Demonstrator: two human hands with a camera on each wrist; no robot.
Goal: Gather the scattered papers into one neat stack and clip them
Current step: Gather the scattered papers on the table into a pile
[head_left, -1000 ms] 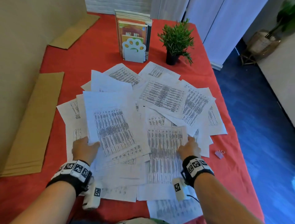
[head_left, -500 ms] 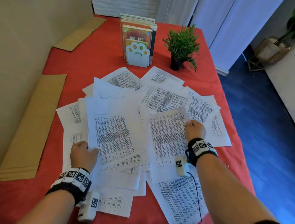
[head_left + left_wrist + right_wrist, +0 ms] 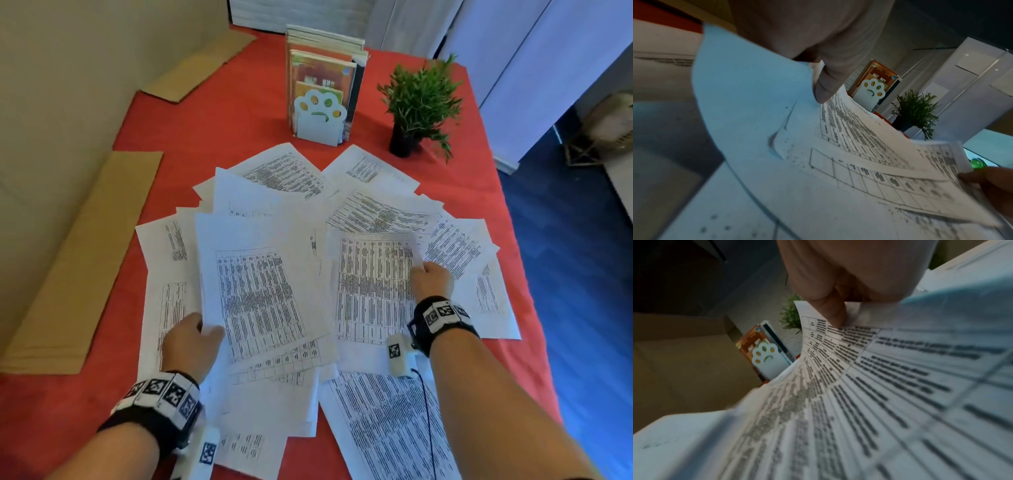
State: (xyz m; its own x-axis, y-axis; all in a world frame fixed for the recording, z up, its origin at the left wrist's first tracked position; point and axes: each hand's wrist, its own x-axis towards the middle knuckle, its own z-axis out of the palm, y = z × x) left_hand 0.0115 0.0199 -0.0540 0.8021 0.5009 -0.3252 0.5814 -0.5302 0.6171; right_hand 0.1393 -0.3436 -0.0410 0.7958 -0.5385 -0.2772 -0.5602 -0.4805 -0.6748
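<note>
Several printed sheets (image 3: 301, 219) lie fanned across the red tablecloth (image 3: 219, 130). My left hand (image 3: 191, 342) pinches the lower left edge of a large sheet with a table (image 3: 257, 301); the left wrist view shows the thumb (image 3: 824, 91) pressed on top of that sheet (image 3: 849, 146). My right hand (image 3: 432, 277) pinches the right edge of another printed sheet (image 3: 373, 287), lifted slightly over the pile. In the right wrist view the thumb (image 3: 828, 311) lies on top of this sheet (image 3: 879, 369). No clip is in view.
A paw-shaped book holder with books (image 3: 322, 113) and a small potted plant (image 3: 421, 102) stand at the far side. Cardboard strips (image 3: 78, 263) lie along the left edge. The table's right edge (image 3: 527, 274) drops to a blue floor.
My right hand has carried its sheet up and away from me over the pile, uncovering a sheet near the front edge. My left hand has stayed on its sheet. The small clip has left the view.
</note>
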